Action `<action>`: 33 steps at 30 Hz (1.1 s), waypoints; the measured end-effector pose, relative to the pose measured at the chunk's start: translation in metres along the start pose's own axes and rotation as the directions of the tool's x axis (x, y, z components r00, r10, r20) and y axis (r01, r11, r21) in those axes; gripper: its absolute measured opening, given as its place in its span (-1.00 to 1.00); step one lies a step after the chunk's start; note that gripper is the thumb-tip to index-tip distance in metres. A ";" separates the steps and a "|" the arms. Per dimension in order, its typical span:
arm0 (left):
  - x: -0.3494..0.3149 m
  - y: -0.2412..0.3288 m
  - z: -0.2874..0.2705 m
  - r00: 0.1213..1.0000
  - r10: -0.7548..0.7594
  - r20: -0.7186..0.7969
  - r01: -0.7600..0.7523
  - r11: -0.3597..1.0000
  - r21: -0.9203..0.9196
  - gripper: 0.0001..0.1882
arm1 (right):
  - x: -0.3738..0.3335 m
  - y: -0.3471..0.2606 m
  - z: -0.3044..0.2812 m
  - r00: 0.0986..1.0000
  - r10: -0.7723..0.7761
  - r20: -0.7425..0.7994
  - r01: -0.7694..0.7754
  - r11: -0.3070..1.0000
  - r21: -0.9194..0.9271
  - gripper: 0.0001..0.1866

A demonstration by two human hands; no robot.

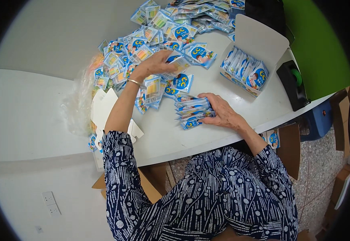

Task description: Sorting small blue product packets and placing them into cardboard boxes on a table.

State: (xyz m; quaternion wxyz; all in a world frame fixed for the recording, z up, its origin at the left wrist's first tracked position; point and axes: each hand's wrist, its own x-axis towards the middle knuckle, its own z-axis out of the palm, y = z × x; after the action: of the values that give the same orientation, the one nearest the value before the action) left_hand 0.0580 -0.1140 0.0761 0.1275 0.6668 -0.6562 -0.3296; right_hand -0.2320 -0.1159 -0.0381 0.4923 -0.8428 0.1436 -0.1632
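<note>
White tabletop [155, 138]: left hand [155, 64] pinching a packet [180, 65], right hand [223, 112] curled around a bundle [192, 110].

White tbl [155, 140], pale wall [18, 193] w/ dbl socket [51, 203] on L, speckled flr [317, 160] on R.

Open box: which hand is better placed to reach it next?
Right, probably: the right hand, holding a row of packets, is nearer the box; the left hand is over the loose pile.
</note>
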 end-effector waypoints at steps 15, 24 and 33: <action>-0.001 -0.008 0.042 0.974 0.144 0.173 -0.210 0.858 0.468 -0.55 | 0.002 -0.002 0.000 1.000 0.014 0.012 -0.014 1.000 0.003 -0.20; -0.015 -0.014 0.011 0.989 0.117 -0.094 -0.101 0.983 0.154 -0.56 | 0.001 -0.002 0.002 1.000 -0.024 -0.007 0.024 1.000 -0.003 -0.21; -0.018 -0.008 0.006 0.951 -0.186 -0.247 0.022 0.839 -0.544 -0.65 | 0.000 0.000 0.002 0.999 -0.040 -0.030 0.040 0.999 -0.004 -0.22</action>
State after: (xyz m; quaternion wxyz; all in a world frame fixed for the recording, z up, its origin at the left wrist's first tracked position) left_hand 0.0625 -0.0940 0.0721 0.3847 0.6807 -0.4746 -0.4044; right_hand -0.2309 -0.1141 -0.0394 0.4851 -0.8439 0.1343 -0.1857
